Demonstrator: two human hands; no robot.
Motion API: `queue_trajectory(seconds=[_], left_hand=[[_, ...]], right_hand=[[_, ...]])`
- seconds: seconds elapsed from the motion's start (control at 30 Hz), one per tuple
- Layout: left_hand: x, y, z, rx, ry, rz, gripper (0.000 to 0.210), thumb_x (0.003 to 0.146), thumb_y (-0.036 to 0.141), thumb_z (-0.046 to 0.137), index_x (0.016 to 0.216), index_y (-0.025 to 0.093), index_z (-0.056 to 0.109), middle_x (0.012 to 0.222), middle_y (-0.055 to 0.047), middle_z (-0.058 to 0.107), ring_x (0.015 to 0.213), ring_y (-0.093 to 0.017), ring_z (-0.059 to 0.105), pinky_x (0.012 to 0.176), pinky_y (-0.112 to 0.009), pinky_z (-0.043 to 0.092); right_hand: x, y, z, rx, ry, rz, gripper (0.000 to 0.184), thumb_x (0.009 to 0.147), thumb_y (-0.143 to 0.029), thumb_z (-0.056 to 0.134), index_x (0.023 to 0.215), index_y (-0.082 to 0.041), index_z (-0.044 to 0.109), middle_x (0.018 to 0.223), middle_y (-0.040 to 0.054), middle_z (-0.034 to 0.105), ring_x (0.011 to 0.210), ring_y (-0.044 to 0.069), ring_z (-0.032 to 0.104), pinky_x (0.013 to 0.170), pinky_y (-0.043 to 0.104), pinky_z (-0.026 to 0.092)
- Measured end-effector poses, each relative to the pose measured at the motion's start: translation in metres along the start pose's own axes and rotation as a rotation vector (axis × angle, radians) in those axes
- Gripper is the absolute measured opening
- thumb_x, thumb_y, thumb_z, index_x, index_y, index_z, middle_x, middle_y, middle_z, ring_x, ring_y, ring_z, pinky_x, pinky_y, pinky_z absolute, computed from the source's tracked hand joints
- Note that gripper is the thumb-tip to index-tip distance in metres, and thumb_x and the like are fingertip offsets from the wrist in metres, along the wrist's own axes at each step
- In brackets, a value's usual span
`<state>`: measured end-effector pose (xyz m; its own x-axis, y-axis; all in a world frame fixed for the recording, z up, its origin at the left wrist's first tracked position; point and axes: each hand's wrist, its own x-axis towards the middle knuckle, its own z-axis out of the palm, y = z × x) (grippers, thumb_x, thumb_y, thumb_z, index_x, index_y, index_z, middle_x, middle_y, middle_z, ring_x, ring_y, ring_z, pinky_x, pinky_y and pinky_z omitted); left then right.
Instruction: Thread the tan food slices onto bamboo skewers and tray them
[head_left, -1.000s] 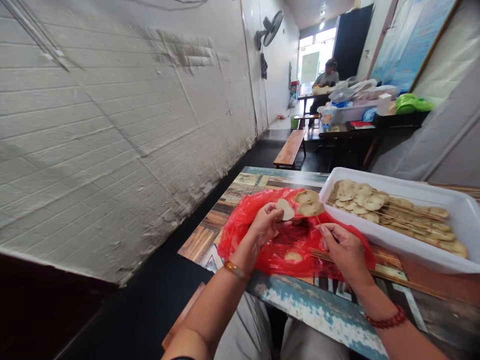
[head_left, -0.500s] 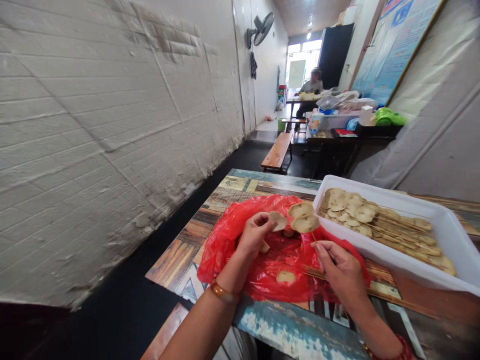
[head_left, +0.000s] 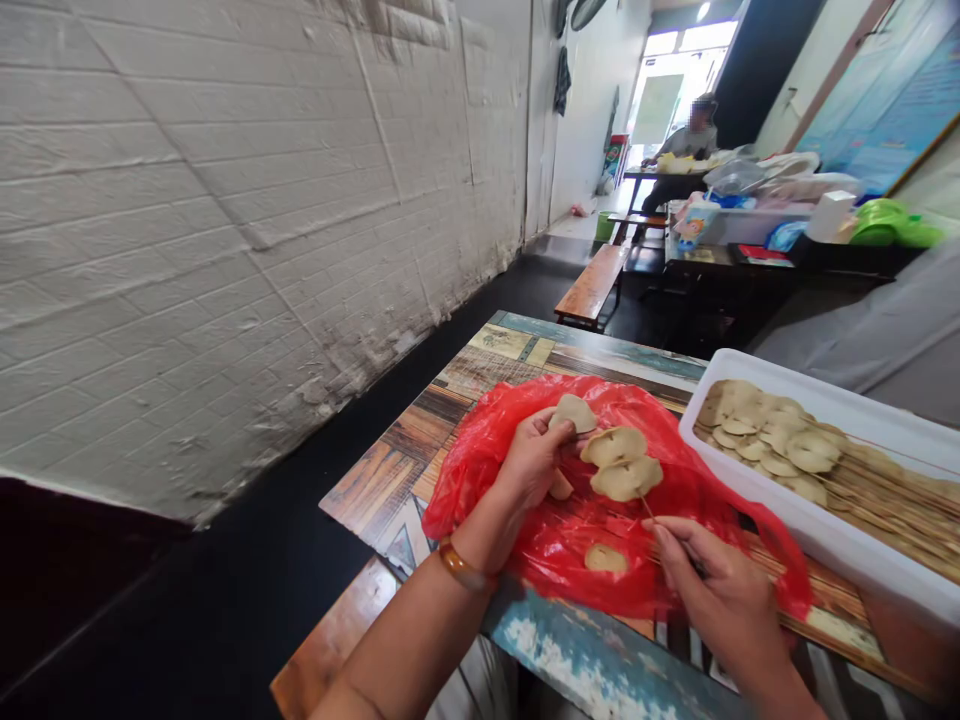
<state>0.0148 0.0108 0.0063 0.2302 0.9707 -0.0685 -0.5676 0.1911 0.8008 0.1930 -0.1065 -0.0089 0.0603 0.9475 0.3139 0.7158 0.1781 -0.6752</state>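
My left hand pinches a thin round beige slice between thumb and fingers. Close to its right, several similar slices are threaded on the tip of a thin wooden skewer. My right hand grips that skewer below the slices, fingers closed. Under both hands spreads a crumpled red plastic bag. A loose slice lies on the bag, and another slice shows partly beside my left hand. What kind of food the slices are, I cannot tell.
Right of the bag stands a white plastic tray with many skewered slices. Bare sticks lie along the patterned table. Beyond are a wooden bench, a cluttered dark table and a seated person.
The view has turned left, so the table and tray appear farther right. My left hand has tilted its slice upward. Both hands keep their hold on the slice and the skewer.
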Motion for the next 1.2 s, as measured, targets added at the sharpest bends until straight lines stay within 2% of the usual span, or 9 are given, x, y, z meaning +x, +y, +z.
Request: queue_trajectory(seconds=[0.1, 0.4, 0.77, 1.2], left_hand=[[0.0012, -0.0001, -0.0030, -0.030, -0.034, -0.020, 0.033, 0.066, 0.030, 0.069, 0.092, 0.012, 0.065, 0.086, -0.009, 0.070, 0.080, -0.020, 0.066, 0.076, -0.030, 0.049], [0.0004, -0.0005, -0.0020, -0.018, -0.056, -0.001, 0.036, 0.065, 0.032, 0.072, 0.093, 0.011, 0.065, 0.086, -0.011, 0.069, 0.081, -0.022, 0.065, 0.079, -0.033, 0.048], [0.0038, -0.0034, -0.0061, 0.186, -0.029, 0.065, 0.033, 0.067, 0.038, 0.069, 0.086, 0.012, 0.066, 0.079, -0.006, 0.068, 0.071, -0.016, 0.061, 0.071, -0.027, 0.047], [0.0013, -0.0003, -0.0030, 0.161, -0.024, 0.079, 0.032, 0.068, 0.038, 0.068, 0.088, 0.013, 0.065, 0.081, -0.007, 0.068, 0.074, -0.017, 0.063, 0.075, -0.030, 0.048]], right_hand=[[-0.0001, 0.0021, 0.0029, -0.031, -0.035, -0.052, 0.028, 0.087, -0.038, 0.046, 0.083, -0.021, 0.068, 0.079, 0.0024, 0.074, 0.070, 0.017, 0.070, 0.063, 0.023, 0.055], [-0.0001, 0.0006, 0.0054, -0.043, 0.001, -0.200, 0.022, 0.088, -0.030, 0.047, 0.085, -0.021, 0.066, 0.080, -0.0001, 0.074, 0.071, 0.015, 0.071, 0.066, 0.021, 0.055], [0.0003, 0.0002, 0.0035, -0.039, -0.024, -0.157, 0.029, 0.089, -0.035, 0.042, 0.086, -0.021, 0.067, 0.083, 0.0043, 0.075, 0.074, 0.019, 0.071, 0.067, 0.027, 0.058], [0.0001, 0.0048, 0.0041, -0.065, -0.033, -0.187, 0.026, 0.089, -0.032, 0.045, 0.090, -0.020, 0.067, 0.086, 0.0032, 0.075, 0.076, 0.018, 0.071, 0.069, 0.026, 0.057]])
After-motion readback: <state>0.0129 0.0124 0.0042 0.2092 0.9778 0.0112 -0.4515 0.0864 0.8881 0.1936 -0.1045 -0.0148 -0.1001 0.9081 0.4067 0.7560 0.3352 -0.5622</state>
